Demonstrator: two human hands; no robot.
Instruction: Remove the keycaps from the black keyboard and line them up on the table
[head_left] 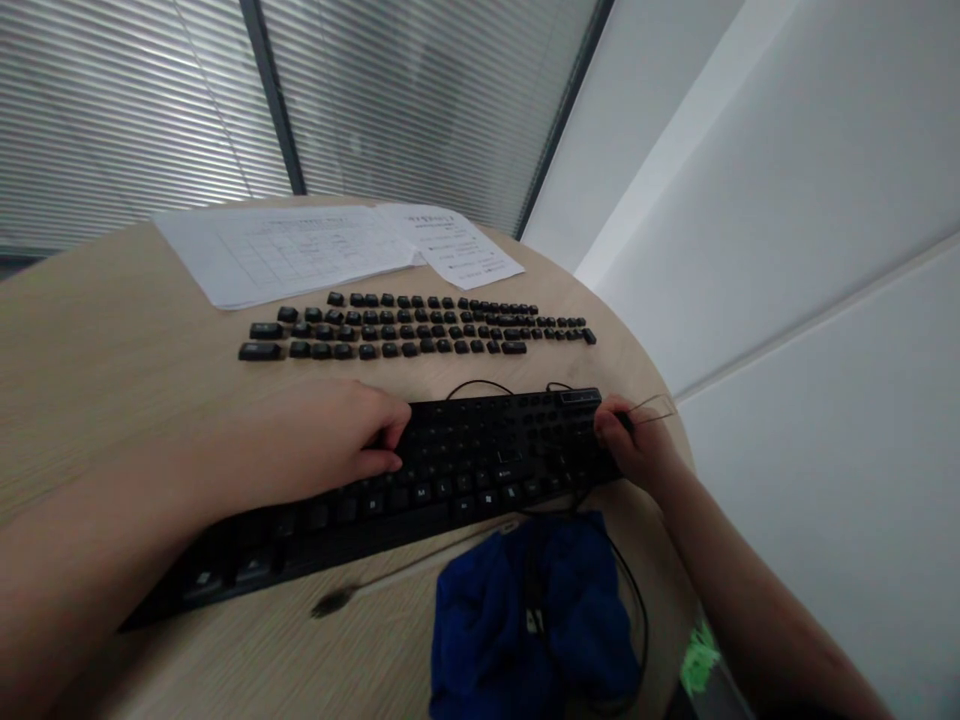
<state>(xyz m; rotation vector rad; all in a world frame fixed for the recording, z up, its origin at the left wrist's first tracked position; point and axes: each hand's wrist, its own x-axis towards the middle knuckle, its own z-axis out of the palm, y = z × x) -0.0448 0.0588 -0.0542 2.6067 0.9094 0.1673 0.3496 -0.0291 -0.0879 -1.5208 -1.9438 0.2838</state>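
Observation:
A black keyboard (480, 450) lies slantwise on the table, many of its keycaps off in the upper and right sections. Over its middle, my left hand (367, 430) has curled fingers, with thumb and forefinger close together. What may be between them is hidden. At the keyboard's right end, my right hand (637, 440) is closed around a wire keycap puller (658, 404), whose thin wire loop sticks out to the right. Beyond the keyboard, loose black keycaps (390, 334) stand in several rows.
Printed papers (300, 245) lie at the far side of the round wooden table (112, 330). Nearer me are a blue cloth (495, 620), a long-handled brush (337, 598) and a black cable (637, 590). A white wall (817, 200) rises on the right.

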